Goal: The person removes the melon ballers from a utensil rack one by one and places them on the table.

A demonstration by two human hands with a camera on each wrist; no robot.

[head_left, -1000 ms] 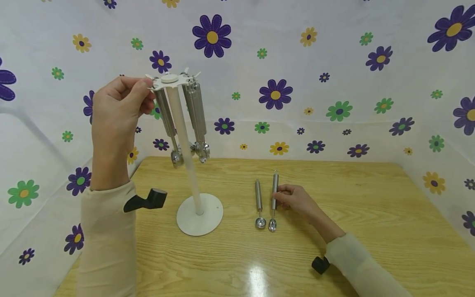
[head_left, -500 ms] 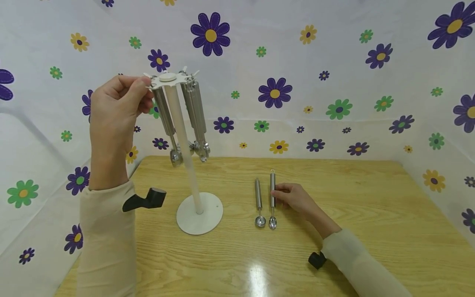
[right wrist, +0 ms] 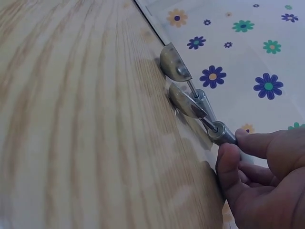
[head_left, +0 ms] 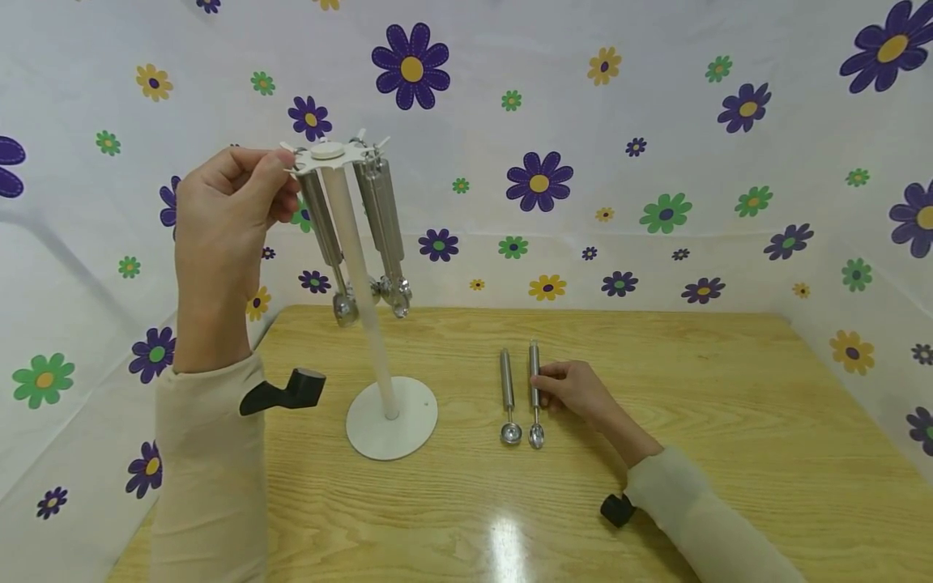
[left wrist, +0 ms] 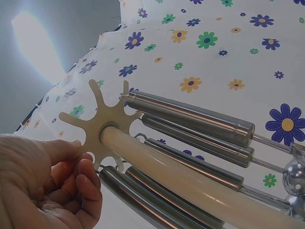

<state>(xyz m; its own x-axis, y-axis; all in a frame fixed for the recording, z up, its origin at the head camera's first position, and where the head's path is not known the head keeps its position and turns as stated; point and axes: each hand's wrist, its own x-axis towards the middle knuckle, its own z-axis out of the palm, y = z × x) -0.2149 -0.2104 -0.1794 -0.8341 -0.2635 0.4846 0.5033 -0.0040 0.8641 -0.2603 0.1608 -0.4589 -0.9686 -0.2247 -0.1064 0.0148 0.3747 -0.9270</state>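
Observation:
A white stand (head_left: pixel 392 418) rises from a round base, its star-shaped top (left wrist: pixel 112 119) carrying several metal-handled utensils (head_left: pixel 386 210). My left hand (head_left: pixel 226 235) pinches an arm of that top between thumb and fingers. On the table lie two metal scoops side by side: a round one (head_left: pixel 508 389) on the left and an oval one (head_left: pixel 536 436) on the right. The right hand (head_left: pixel 583 393) pinches the oval scoop's handle from its right side. In the right wrist view, thumb and fingers of this hand (right wrist: pixel 267 176) close on the handle, with both scoop heads beyond.
The wooden table (head_left: pixel 700 453) reaches back to a white cloth (head_left: pixel 641 267) printed with flowers. Black wrist devices sit on the left sleeve (head_left: pixel 211 453) and the right sleeve (head_left: pixel 700 510).
The oval scoop and right hand have shifted slightly left, closer to the round scoop. The scoop's handle end sits a little lower than half a second ago. My left hand keeps its pinch.

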